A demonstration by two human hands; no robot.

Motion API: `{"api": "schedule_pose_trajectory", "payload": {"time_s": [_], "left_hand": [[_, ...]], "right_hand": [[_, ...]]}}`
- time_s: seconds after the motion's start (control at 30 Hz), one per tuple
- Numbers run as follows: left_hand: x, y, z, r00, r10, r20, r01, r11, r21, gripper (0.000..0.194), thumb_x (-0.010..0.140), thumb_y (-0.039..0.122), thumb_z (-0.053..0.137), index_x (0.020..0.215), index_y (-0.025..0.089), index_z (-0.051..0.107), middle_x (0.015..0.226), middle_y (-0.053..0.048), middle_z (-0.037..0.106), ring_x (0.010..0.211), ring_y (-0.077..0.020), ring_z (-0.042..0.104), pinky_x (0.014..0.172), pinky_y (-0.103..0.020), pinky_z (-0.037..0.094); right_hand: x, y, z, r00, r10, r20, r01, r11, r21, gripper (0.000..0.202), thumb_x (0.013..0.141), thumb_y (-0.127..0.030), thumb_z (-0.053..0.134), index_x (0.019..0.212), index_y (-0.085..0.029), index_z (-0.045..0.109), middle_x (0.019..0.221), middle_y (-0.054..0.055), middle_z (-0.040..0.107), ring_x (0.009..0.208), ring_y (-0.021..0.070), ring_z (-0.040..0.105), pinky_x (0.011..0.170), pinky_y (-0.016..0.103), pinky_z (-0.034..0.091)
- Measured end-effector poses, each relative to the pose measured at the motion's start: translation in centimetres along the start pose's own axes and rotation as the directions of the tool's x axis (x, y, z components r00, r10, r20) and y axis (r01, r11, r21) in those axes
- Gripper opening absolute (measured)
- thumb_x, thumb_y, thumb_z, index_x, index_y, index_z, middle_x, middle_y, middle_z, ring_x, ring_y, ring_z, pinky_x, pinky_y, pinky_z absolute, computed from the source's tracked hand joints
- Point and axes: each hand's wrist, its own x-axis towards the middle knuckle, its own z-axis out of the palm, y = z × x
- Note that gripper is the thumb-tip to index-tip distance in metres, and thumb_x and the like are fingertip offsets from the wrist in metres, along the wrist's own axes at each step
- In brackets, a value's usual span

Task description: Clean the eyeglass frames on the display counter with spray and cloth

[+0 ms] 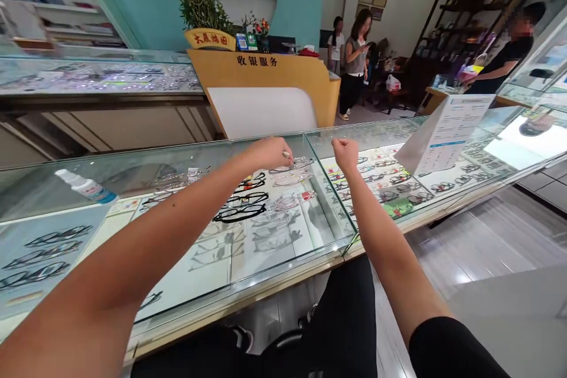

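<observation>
My left hand [271, 152] is closed above the glass display case [283, 254], its fingers curled together. A small pale bit shows at the fingertips, too small to name. To its right, past the seam between two glass panels, my right hand [345, 152] is balled in a fist; its inside is hidden. Under the left forearm, black-framed glasses [241, 212] lie in rows beneath the glass. Clear-framed glasses [290, 177] sit just below the left hand. More spectacles [387, 195] fill the panel by the right hand.
A spray bottle [86, 186] with blue liquid lies tilted-looking on the glass at left. A folded white sign [447, 133] stands on the right panel. Beyond are a yellow cashier counter [266, 80], a person with a phone [358, 50], and another person [505, 53] at right.
</observation>
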Motion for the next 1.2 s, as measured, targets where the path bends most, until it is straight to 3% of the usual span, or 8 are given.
{"api": "schedule_pose_trajectory", "payload": {"time_s": [0.2,0.63,0.83,1.2], "left_hand": [[0.5,0.5,2.7,0.989,0.02,0.145,-0.019,1.0,-0.012,0.035,0.082,0.041,0.074,0.109,0.027,0.092,0.107,-0.003,0.088,0.092,-0.0225,0.074,0.068,-0.029,0.043],[-1.4,0.9,5.1,0.991,0.016,0.13,-0.018,1.0,0.013,0.025,0.085,0.047,0.078,0.099,0.031,0.092,0.104,-0.007,0.086,0.092,-0.0277,0.075,0.077,-0.032,0.048],[-0.9,0.2,5.6,0.988,-0.042,0.151,0.032,0.997,0.071,0.027,0.084,0.039,0.076,0.106,0.032,0.091,0.119,-0.005,0.086,0.101,-0.0267,0.075,0.072,-0.03,0.045],[-1.3,0.8,5.3,0.987,-0.017,0.158,0.01,0.999,0.044,0.029,0.087,0.035,0.075,0.11,0.031,0.093,0.111,-0.004,0.088,0.101,-0.0255,0.076,0.071,-0.03,0.044]], "right_hand": [[-0.1,0.1,0.2,1.0,-0.014,0.011,0.014,1.0,0.004,0.052,0.098,-0.027,0.059,0.062,-0.029,0.023,0.062,-0.007,0.016,0.065,0.0137,0.018,0.06,0.033,0.02],[-1.2,-1.5,0.3,0.995,-0.053,0.085,0.049,0.997,0.054,0.053,0.099,-0.026,0.058,0.062,-0.027,0.019,0.061,-0.006,0.015,0.064,0.0128,0.016,0.061,0.034,0.022],[-1.3,-1.5,0.3,0.994,-0.059,0.097,0.054,0.997,0.052,0.054,0.099,-0.025,0.059,0.062,-0.028,0.019,0.062,-0.007,0.015,0.063,0.0126,0.017,0.061,0.034,0.021],[-1.3,-1.4,0.3,0.993,-0.053,0.106,0.05,0.998,0.035,0.054,0.098,-0.027,0.06,0.061,-0.027,0.021,0.06,-0.007,0.017,0.063,0.0124,0.017,0.061,0.035,0.021]]}}
